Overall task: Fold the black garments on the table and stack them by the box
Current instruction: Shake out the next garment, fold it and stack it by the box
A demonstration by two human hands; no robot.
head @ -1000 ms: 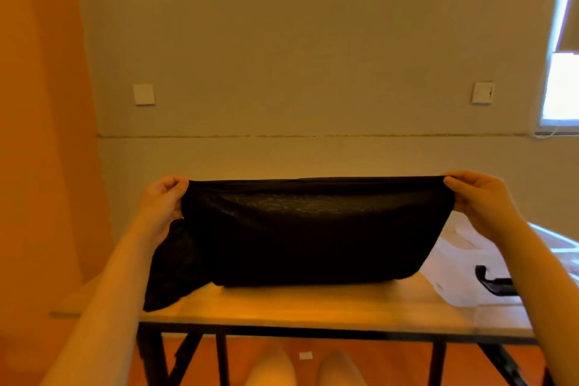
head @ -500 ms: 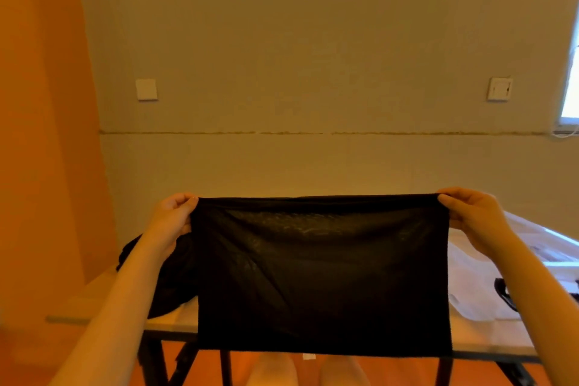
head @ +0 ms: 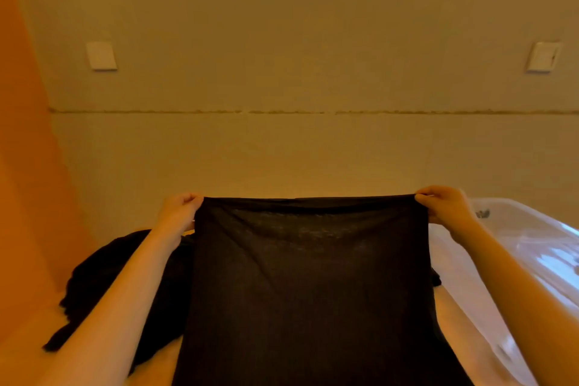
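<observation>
Frame centre: black garment [head: 308,285] hangs stretched, top corners pinched by left hand [head: 178,208] and right hand [head: 445,204]. Lower left: black pile [head: 103,285] on desk [head: 454,326]. Risk: thin fabric slips from pinch, fold skews.

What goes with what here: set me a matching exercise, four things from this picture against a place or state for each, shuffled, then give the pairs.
Things
1. thin black garment held up
2. heap of black cloth
3. clear plastic box
4. white square wall plate

Places or states
A. lies on the table at the left
B. hangs stretched between the left hand and the right hand
C. fixed high on the wall
D. stands at the right, behind the right forearm

Pairs: 1-B, 2-A, 3-D, 4-C
</observation>
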